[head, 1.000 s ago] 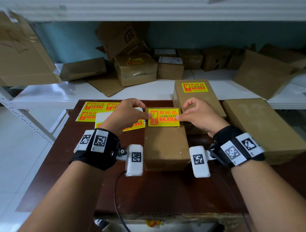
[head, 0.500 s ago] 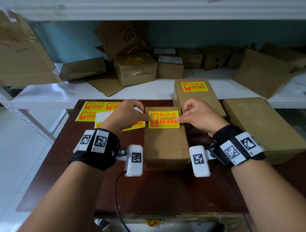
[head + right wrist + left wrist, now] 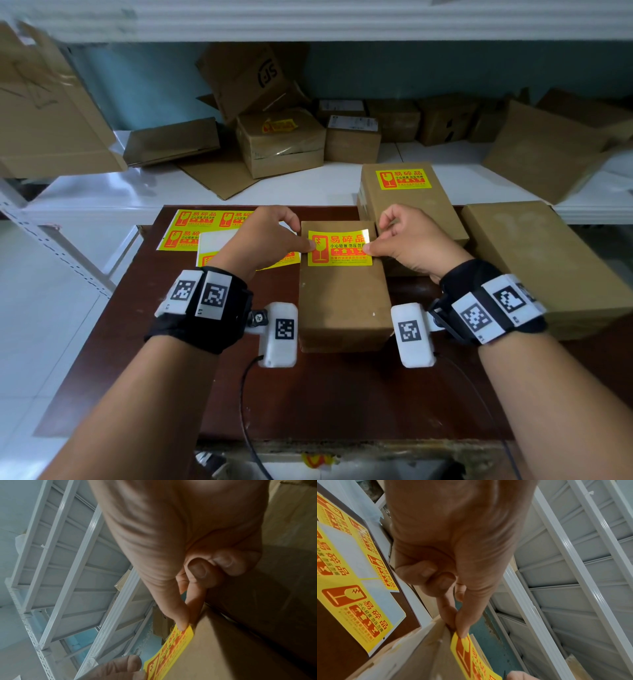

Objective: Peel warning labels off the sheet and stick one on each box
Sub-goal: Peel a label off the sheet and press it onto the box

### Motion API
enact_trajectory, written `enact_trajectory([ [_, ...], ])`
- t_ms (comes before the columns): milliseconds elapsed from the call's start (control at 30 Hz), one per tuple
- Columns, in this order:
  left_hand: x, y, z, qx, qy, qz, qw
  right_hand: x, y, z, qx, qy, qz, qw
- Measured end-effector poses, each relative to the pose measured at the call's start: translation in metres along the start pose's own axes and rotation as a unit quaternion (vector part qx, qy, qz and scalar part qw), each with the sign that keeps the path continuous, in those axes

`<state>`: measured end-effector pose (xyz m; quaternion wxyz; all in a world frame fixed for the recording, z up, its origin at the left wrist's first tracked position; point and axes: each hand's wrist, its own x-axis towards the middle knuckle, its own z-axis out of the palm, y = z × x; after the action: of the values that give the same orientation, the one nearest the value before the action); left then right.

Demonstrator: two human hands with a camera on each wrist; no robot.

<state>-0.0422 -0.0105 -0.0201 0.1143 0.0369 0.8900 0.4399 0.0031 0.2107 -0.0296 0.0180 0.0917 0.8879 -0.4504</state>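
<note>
A yellow and red warning label (image 3: 339, 248) lies over the far end of the middle cardboard box (image 3: 344, 301) on the brown table. My left hand (image 3: 270, 240) pinches the label's left edge (image 3: 462, 641) between thumb and forefinger. My right hand (image 3: 407, 243) pinches its right edge (image 3: 186, 630) the same way. The label's far edge curls up slightly. A label sheet (image 3: 212, 253) with part of its white backing bare lies to the left, over a second sheet (image 3: 202, 224). Behind stands a labelled box (image 3: 407, 202), and a plain box (image 3: 544, 260) lies at the right.
A white shelf (image 3: 137, 195) behind the table carries several cardboard boxes and flattened cartons, one box with a yellow sticker (image 3: 279, 125). A black cable (image 3: 246, 404) hangs off the table's near edge. White tiled floor shows at the left.
Both hands have brought the label down and slightly nearer over the middle box's far end. The boxes and sheets have not moved.
</note>
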Motion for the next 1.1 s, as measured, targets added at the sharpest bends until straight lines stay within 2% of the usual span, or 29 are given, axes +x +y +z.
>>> enact_trajectory([
  [467,-0.0021,0.0024,0.0,0.042,0.008,0.011,0.999,0.0017,0.0028,0.0024,-0.019,0.01,-0.016,1.0],
  [1100,0.0039,-0.0017,0.0036,0.035,-0.002,0.017,0.999,-0.0014,-0.0011,0.0027,-0.059,0.016,-0.02,0.998],
])
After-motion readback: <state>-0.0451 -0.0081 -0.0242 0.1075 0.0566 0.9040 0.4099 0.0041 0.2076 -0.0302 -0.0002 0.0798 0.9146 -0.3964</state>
